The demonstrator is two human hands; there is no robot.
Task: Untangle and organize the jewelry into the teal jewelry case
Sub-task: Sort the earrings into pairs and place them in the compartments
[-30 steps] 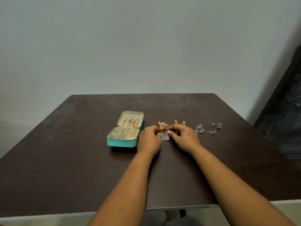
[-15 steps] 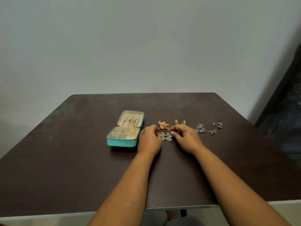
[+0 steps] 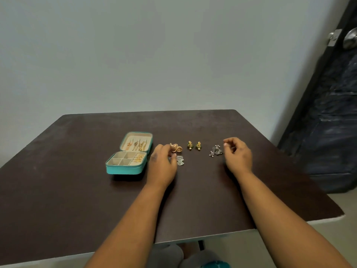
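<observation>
The teal jewelry case [image 3: 123, 169] lies open left of centre on the dark table [image 3: 58, 190]. Gold chains hang in its lid [image 3: 136, 144] and gold pieces [image 3: 139, 158] fill a right compartment. My left hand [image 3: 161, 167] is just right of the case, fingertips closed on a pair of silver earrings [image 3: 180, 160] lying on the table. Beyond its fingers sit gold bell-shaped earrings [image 3: 176, 148] and two green-gold earrings [image 3: 194, 145]. My right hand [image 3: 238, 155] hovers with loosely curled fingers, holding nothing, right beside a silver jewelry cluster [image 3: 216, 150]; it hides whatever lies further right.
A plain wall stands behind the table. To the right is a dark door [image 3: 332, 113] with a metal knob [image 3: 350, 40]. The table's near edge [image 3: 193, 241] is close to my body, and a teal object [image 3: 214, 265] shows at the bottom.
My right hand has left the silver earrings and moved right to the silver cluster. My left hand stays on the silver earrings. The view has shifted slightly right.
</observation>
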